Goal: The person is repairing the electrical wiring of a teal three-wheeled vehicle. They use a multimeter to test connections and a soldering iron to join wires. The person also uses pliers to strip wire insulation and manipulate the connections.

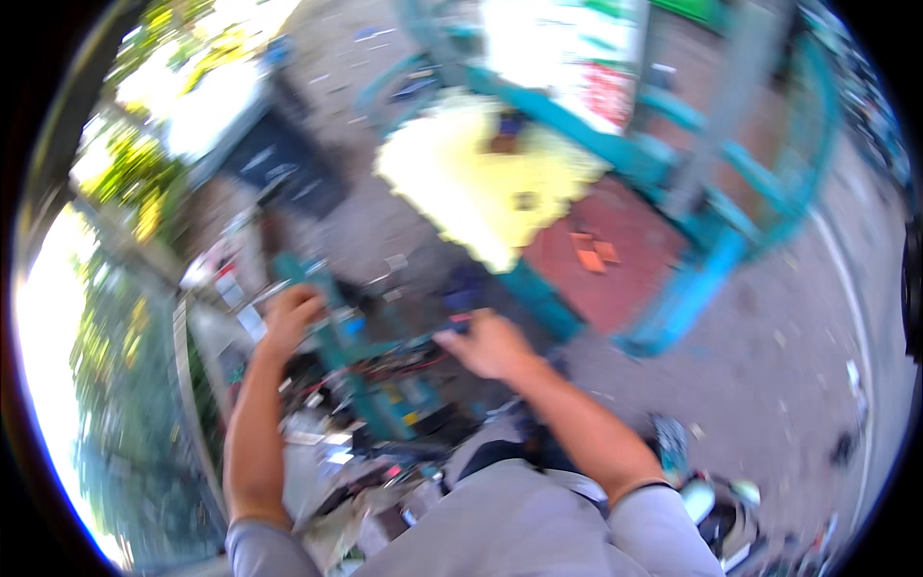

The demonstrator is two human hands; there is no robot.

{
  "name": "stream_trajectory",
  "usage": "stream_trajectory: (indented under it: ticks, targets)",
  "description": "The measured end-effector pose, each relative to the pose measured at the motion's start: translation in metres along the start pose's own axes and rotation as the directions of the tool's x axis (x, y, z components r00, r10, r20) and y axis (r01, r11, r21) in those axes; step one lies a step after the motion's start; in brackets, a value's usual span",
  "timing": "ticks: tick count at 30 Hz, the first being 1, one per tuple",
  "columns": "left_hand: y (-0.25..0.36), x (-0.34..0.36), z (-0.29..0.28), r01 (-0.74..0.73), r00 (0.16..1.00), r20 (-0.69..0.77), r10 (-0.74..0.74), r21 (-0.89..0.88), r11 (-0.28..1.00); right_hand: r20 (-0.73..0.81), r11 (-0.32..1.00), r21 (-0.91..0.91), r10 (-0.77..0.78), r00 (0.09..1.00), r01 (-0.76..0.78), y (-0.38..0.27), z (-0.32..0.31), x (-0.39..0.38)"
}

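From the head view, the left hand (291, 319) is by the upper-left end of a teal frame (370, 399), fingers curled, though blur means I can't tell if they grip it, perhaps to steady it; the right hand (492, 348) is right of that frame, a small dark-and-pink thing (461, 323) at its bent fingertips, whether pinched I can't tell; orange pieces (587, 253) lie on the red tabletop (625, 293), beside a yellow sheet (437, 168) spread over its left corner, maybe as cover.
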State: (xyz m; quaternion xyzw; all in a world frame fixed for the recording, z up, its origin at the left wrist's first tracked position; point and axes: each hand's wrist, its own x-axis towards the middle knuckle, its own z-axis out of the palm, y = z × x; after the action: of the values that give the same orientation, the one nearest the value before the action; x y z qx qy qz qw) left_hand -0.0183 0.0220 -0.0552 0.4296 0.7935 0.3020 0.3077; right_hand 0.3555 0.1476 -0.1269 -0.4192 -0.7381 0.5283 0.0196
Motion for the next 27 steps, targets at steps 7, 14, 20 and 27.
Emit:
stream_trajectory:
  ticks: [7,14,20,27]
  targets:
    - [-0.004,0.001,0.005,0.017,0.999,-0.028,-0.018,-0.039,0.999,-0.038,0.995,0.063,-0.071,0.997,0.073,0.019,0.013,-0.003]
    - [-0.020,0.011,-0.005,0.028,1.000,-0.003,-0.029,-0.130,0.991,-0.081,0.984,0.102,-0.137,0.987,0.145,0.022,0.027,0.003]
    - [-0.026,0.016,-0.008,0.055,0.998,0.045,-0.048,-0.164,0.985,-0.042,0.980,0.152,-0.125,0.991,0.130,0.016,0.007,-0.020]
    - [-0.025,0.012,-0.004,0.037,0.999,0.039,-0.033,-0.115,0.993,-0.087,0.983,0.153,-0.088,0.992,0.101,0.024,-0.002,-0.037]
